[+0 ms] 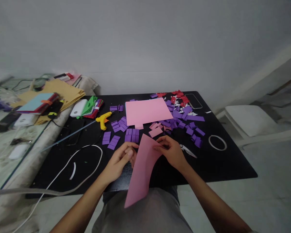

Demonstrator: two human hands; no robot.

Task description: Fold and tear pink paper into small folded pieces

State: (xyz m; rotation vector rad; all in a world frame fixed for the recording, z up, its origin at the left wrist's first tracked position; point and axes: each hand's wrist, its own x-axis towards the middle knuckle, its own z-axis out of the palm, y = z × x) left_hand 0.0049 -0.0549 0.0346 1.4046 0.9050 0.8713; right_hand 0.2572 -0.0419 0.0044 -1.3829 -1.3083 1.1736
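Note:
A pink sheet of paper (pixel 144 168) is tilted upright over the table's front edge, its lower corner hanging above my lap. My right hand (pixel 171 150) pinches its upper right edge between thumb and fingers. At the sheet's left side is my left hand (pixel 121 160), loosely curved with thumb and fingers apart; some fingertips are hidden behind the paper. Scissors (pixel 189 151) lie beside my right wrist, their handles hidden. Just beyond the hands are a small pink paper piece (pixel 156 132) and folded purple pieces (pixel 132 135).
Pink sheets (pixel 147 111) lie at the back of the black table (pixel 223 168). Purple pieces (pixel 177 114) and red scraps (pixel 180 97) are scattered right of them. A yellow glue gun (pixel 103 120), a white cable (pixel 97 147) and a phone (pixel 75 132) are left; a tape ring (pixel 217 142) is right.

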